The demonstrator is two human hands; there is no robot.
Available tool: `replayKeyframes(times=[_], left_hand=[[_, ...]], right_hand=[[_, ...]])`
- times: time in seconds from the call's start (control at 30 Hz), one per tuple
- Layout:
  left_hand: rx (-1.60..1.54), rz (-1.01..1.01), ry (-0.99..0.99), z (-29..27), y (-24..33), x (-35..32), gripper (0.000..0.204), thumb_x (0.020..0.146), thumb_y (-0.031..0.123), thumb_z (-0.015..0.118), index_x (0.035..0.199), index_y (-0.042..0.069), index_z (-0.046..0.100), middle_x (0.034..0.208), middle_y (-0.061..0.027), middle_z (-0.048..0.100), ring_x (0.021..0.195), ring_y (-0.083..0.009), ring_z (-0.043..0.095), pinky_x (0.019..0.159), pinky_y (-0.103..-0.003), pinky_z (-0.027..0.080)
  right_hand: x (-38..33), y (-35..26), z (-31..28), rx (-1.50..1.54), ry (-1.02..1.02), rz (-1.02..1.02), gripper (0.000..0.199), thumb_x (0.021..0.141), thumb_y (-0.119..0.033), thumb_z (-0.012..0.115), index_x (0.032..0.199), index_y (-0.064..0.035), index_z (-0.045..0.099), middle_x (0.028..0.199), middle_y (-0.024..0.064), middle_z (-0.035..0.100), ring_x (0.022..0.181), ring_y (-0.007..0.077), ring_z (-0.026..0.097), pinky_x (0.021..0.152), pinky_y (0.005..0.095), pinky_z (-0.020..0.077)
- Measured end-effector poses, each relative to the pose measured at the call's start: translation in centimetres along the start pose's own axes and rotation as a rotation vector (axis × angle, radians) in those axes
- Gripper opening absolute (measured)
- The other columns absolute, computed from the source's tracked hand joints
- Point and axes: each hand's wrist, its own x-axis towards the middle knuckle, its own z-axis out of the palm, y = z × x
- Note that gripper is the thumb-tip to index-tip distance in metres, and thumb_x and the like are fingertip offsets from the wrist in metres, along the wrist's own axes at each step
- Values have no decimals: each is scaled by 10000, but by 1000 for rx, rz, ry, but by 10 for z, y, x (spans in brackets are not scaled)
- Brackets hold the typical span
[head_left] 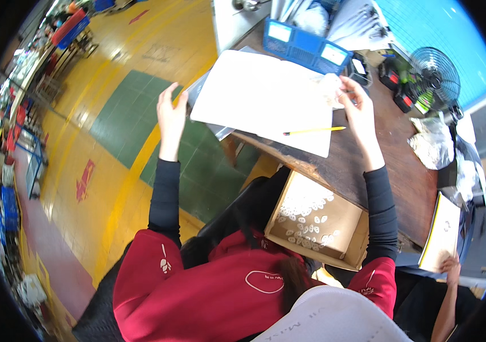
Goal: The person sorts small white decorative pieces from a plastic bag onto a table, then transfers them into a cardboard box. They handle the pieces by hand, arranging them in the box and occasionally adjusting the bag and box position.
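A large white sheet [266, 91] lies over the near left part of the wooden table. My left hand [172, 119] is beside the sheet's left edge, fingers apart and holding nothing. At the sheet's right side my right hand [359, 105] is closed, its fingertips pinching a crumpled, whitish see-through piece of plastic [329, 90]. A yellow pencil [316, 131] lies across the lower right of the sheet. Below it, an open cardboard box [342, 228] sits tilted against the table's front edge. Many small flat white oval pieces [305, 205] are in it.
Behind the sheet stands a blue plastic bin [305, 47]. A black fan [434, 74], power tool batteries [394, 80] and a plastic bag [431, 142] occupy the table's right side. Another person's hand [451, 265] touches a pale yellow-edged pad [441, 231] at right.
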Motion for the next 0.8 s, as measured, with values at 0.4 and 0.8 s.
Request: replayKeyframes(times=[0.4, 0.8], left_hand=[[193, 115, 12, 30, -1, 5, 312, 913, 181, 732, 1206, 88, 678, 1415, -222, 558, 1370, -379, 478, 1149, -473, 351], [116, 647, -20, 195, 206, 102, 309, 838, 325, 809, 1110, 182, 776, 1225, -100, 572, 1208, -352, 464, 1017, -499, 376]], right_hand=[[-140, -33, -86, -604, -103, 32, 338, 916, -100, 708, 1247, -52, 661, 1328, 134, 588, 1265, 324, 559, 1061, 399, 468], [-161, 28, -74, -725, 134, -17, 250, 895, -98, 689, 1138, -38, 712, 1281, 164, 636, 1152, 374, 603, 1009, 435, 495]])
